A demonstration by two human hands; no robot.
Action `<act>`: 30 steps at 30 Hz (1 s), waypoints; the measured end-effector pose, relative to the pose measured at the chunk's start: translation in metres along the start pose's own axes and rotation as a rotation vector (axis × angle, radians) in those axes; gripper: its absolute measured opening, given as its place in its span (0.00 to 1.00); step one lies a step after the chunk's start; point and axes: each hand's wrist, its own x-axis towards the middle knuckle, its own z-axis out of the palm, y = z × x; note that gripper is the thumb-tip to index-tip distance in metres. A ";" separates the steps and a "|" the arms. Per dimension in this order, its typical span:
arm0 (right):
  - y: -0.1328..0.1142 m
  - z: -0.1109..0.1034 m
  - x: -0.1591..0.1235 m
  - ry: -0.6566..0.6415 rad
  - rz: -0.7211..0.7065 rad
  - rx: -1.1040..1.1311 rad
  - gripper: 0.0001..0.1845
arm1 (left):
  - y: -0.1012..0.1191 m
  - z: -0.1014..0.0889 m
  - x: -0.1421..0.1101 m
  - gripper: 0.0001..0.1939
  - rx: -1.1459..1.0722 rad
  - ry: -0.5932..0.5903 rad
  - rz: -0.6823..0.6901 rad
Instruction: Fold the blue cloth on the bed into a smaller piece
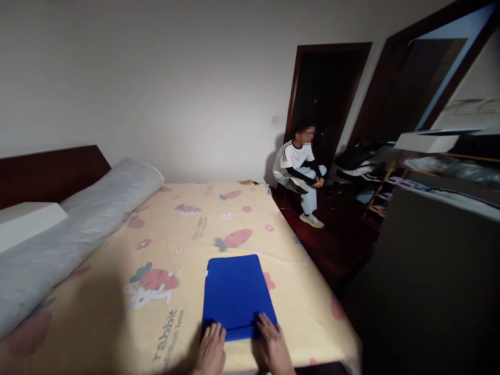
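A flat, rectangular blue folded cloth (239,289) lies on the patterned bed sheet (148,333). A small white tag sticks out from its left edge, and a crease runs across it close to its near edge. At the near left corner, my left hand (213,346) has its fingers bent close together over the cloth's edge; its thumb is hard to make out. My right hand (274,344) rests on the near right corner, fingers stretched out and slightly apart on the fabric. The undersides of both hands are hidden.
A rolled grey bundle (105,203) and a white box (31,221) lie along the bed's left side, by the dark headboard (54,169). Beyond the bed's far right corner sits a person (295,159). A dark cabinet (437,281) stands at the right.
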 end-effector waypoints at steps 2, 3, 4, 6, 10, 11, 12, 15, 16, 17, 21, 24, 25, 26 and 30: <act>-0.023 0.009 0.007 -0.109 -0.084 0.086 0.34 | 0.022 0.016 0.007 0.34 -0.088 0.016 0.078; -0.031 0.013 0.009 -0.153 -0.098 0.118 0.34 | 0.029 0.024 0.010 0.34 -0.117 0.041 0.102; -0.035 0.015 0.010 -0.184 -0.106 0.139 0.35 | 0.033 0.031 0.012 0.34 -0.122 0.080 0.121; -0.033 0.016 0.008 -0.201 -0.142 0.151 0.34 | 0.027 0.041 0.012 0.32 -0.097 0.158 0.160; 0.006 0.005 -0.007 -0.135 -0.189 0.136 0.30 | -0.021 0.040 -0.001 0.30 -0.013 0.264 0.279; 0.017 0.001 -0.012 -0.102 -0.165 0.130 0.29 | -0.034 0.036 -0.006 0.30 0.004 0.290 0.274; 0.026 -0.002 -0.015 -0.071 -0.139 0.121 0.29 | -0.045 0.032 -0.011 0.30 0.020 0.311 0.257; 0.043 -0.009 -0.022 0.000 -0.058 0.078 0.28 | -0.065 0.018 -0.023 0.29 0.058 0.297 0.234; 0.045 -0.010 -0.023 0.012 -0.037 0.063 0.28 | -0.068 0.014 -0.025 0.29 0.069 0.277 0.228; 0.045 -0.011 -0.023 0.019 -0.021 0.051 0.28 | -0.069 0.009 -0.026 0.28 0.078 0.257 0.208; 0.041 -0.010 -0.021 0.012 0.016 0.023 0.28 | -0.067 0.000 -0.027 0.26 0.079 0.191 0.012; 0.040 -0.009 -0.021 0.008 0.035 0.020 0.28 | -0.066 -0.001 -0.027 0.23 0.062 0.245 -0.098; 0.040 -0.009 -0.021 0.014 0.036 0.020 0.28 | -0.065 -0.001 -0.027 0.22 0.054 0.277 -0.108; 0.040 -0.008 -0.021 0.021 0.035 0.022 0.28 | -0.065 -0.002 -0.026 0.21 0.042 0.304 -0.110; 0.041 -0.006 -0.020 0.052 0.043 0.036 0.27 | -0.065 -0.012 -0.024 0.15 -0.019 0.329 -0.108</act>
